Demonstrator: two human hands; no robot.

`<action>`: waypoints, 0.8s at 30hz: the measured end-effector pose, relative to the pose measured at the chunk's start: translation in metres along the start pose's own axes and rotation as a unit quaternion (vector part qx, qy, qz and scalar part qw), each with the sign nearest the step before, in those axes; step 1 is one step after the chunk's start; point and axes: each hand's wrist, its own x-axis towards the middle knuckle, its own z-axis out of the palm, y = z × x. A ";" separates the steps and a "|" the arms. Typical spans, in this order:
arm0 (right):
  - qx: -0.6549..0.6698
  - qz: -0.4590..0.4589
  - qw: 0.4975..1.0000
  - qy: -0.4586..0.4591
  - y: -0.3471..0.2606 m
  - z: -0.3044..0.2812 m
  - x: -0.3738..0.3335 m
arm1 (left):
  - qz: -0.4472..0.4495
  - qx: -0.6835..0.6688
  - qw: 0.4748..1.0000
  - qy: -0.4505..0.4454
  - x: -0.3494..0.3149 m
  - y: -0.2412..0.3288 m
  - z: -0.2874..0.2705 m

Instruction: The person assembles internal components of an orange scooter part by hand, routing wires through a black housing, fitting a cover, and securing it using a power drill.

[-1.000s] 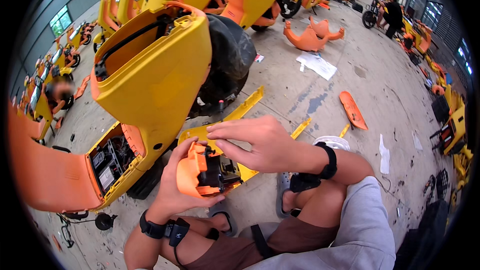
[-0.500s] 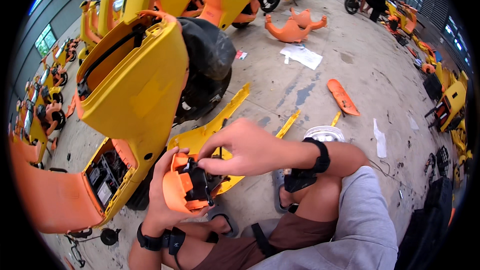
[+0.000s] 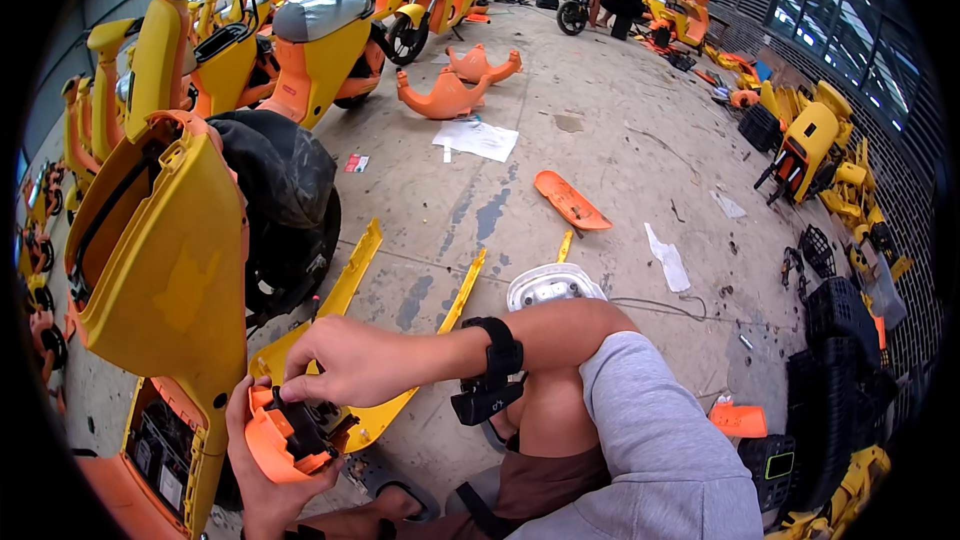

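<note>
My left hand (image 3: 255, 475) is wrapped round an orange plastic housing (image 3: 268, 445), holding it tilted in front of my lap. A black insert (image 3: 320, 428) sits inside this housing. My right hand (image 3: 350, 365) reaches across from the right, its thumb and fingers closed at the upper edge of the black insert; exactly what lies between the fingertips is hidden. Just left of my hands stands a partly stripped yellow scooter (image 3: 165, 270), with wiring and dark parts bared low down. A yellow forked trim panel (image 3: 385, 420) lies on the floor behind the housing.
Beyond my right forearm lie a white shell (image 3: 555, 285), an orange curved cover (image 3: 572, 202) and white sheets (image 3: 480, 139). Two orange fairings (image 3: 445, 95) rest farther off. Black crates (image 3: 835, 330) and yellow scrap line the right. A person (image 3: 622, 0) crouches far back beside a scooter.
My view has turned to the right, so the scene sits farther left and more of the right side shows. Both hands keep their hold at the orange housing; the right fingers stay at the insert.
</note>
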 end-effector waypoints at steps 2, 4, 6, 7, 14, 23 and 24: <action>-0.007 -0.010 1.000 0.001 0.001 0.001 0.000 | -0.024 -0.018 1.000 0.001 0.000 0.005 0.002; -0.015 0.001 1.000 -0.015 -0.003 -0.002 0.000 | -0.029 -0.020 0.999 -0.005 0.000 0.007 0.003; 0.003 0.007 1.000 -0.022 -0.003 0.000 0.001 | -0.028 -0.010 1.000 -0.007 -0.002 0.010 0.001; 0.011 0.013 1.000 -0.025 -0.002 0.002 0.002 | -0.025 -0.003 1.000 -0.009 -0.004 0.009 0.000; -0.043 -0.050 0.997 0.031 0.004 -0.005 -0.005 | -0.077 -0.083 0.994 -0.009 -0.001 0.021 0.003; -0.079 -0.071 0.994 0.009 -0.018 -0.012 -0.009 | -0.016 -0.088 0.996 -0.028 -0.008 0.021 -0.005; -0.066 -0.029 0.997 -0.030 -0.024 -0.018 -0.009 | -0.003 -0.071 0.997 -0.027 -0.008 0.020 -0.005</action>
